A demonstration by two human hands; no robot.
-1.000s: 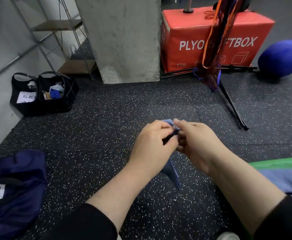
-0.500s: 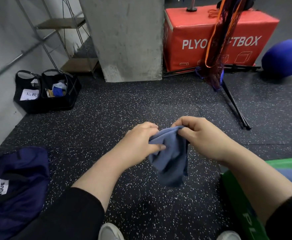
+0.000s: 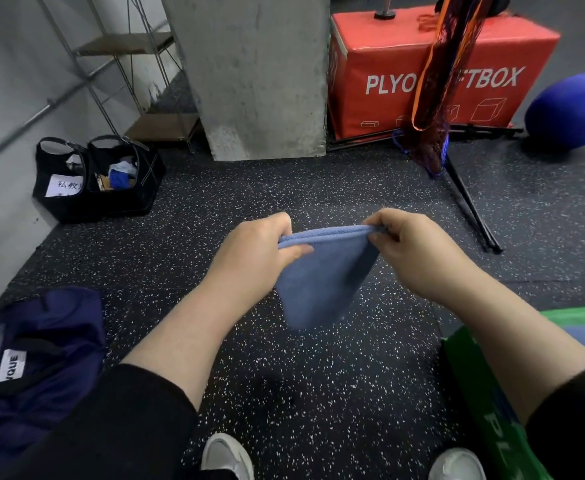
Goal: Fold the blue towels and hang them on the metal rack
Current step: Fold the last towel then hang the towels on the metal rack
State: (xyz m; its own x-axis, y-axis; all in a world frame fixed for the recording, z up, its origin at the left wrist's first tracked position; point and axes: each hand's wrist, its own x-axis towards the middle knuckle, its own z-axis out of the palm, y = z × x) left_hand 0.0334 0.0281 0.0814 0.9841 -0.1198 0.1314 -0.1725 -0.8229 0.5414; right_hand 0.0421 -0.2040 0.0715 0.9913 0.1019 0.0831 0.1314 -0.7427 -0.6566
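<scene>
The left hand (image 3: pixel 253 258) is pinching the left top corner of the towel (image 3: pixel 322 282), thumb lying across the near face and fingers curled behind the edge, with the wrist bent and the forearm running down to a black sleeve (image 3: pixel 121 420). The right hand (image 3: pixel 419 251) is gripping the opposite top corner, fingers curled over the edge and knuckles turned toward the camera, its forearm reaching in from the lower right. The two hands are holding the top edge stretched between them, roughly level, at about the same height. The towel is hanging in the air above the floor (image 3: pixel 319 393), doubled over so that two layers are showing along the top edge, its lower part narrowing and drooping toward the person. Beyond the towel a concrete pillar (image 3: pixel 253 74) is standing, with a red box (image 3: pixel 433 71) just to its right and a blue ball (image 3: pixel 571 109) farther right. A wire shelf (image 3: pixel 138 77) is standing left of the pillar, and a black bag (image 3: pixel 100 178) is sitting below it by the wall. A navy bag (image 3: pixel 34 358) is lying left of the towel, near the left sleeve. Two shoes (image 3: pixel 227 457) are showing below the towel.
</scene>
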